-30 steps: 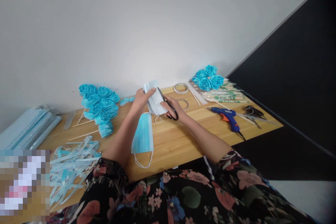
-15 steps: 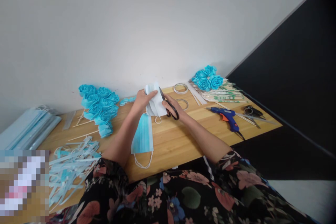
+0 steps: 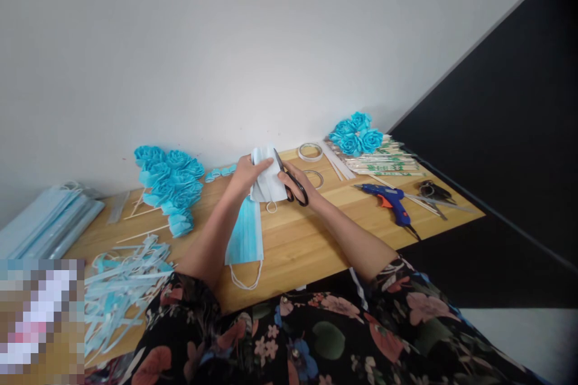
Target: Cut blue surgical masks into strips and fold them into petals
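Observation:
Above the middle of the table, my left hand (image 3: 249, 172) pinches a face mask (image 3: 267, 183), its white side toward me and an ear loop hanging below. My right hand (image 3: 293, 179) is closed on black-handled scissors (image 3: 298, 192). Their blades lie along the mask's right edge; how far they are parted I cannot make out. Under my left wrist, a second, blue face mask (image 3: 245, 234) lies flat on the wood, its ear loop toward me.
Blue fabric roses (image 3: 174, 177) on sticks and a heap of cut mask strips (image 3: 129, 289) lie left. A stack of masks (image 3: 49, 216) is farther left. To the right are a blue glue gun (image 3: 391, 200), tape rolls (image 3: 310, 151), wrapped chopsticks (image 3: 383, 163) and more roses (image 3: 357, 133).
The held mask has tipped slightly, its top edge now lower and its face turned more toward me. Both hands keep their grips and have barely shifted.

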A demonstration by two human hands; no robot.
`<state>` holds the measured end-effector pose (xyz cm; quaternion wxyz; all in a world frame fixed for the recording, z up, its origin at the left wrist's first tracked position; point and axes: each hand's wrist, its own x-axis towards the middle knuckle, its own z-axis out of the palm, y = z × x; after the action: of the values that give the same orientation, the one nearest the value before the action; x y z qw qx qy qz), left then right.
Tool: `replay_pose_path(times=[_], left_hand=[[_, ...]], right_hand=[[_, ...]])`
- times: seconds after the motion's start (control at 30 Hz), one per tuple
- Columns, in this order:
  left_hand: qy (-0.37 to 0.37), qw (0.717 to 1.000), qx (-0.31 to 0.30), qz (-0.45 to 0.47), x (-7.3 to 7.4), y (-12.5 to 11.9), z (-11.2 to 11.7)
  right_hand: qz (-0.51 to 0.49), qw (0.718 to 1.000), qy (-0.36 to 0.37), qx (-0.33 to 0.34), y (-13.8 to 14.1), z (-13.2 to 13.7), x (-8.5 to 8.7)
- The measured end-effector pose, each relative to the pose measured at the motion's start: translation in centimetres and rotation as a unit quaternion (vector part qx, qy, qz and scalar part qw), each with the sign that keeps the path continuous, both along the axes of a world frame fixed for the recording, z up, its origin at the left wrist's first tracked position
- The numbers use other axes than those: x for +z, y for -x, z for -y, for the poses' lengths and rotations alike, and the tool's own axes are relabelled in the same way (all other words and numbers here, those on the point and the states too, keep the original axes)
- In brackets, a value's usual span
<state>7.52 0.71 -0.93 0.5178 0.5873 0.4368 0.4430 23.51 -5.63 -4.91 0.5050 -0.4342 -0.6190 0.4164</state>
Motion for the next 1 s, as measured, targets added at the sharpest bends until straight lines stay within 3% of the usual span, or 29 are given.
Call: replay_pose_path(times=[1.0], left_hand=[[0.002,1.000,0.003,-0.006,-0.11,0.03,-0.10]], right_hand=[[-0.011,0.999,0.000,-0.032,0.30,0.15,0.05]])
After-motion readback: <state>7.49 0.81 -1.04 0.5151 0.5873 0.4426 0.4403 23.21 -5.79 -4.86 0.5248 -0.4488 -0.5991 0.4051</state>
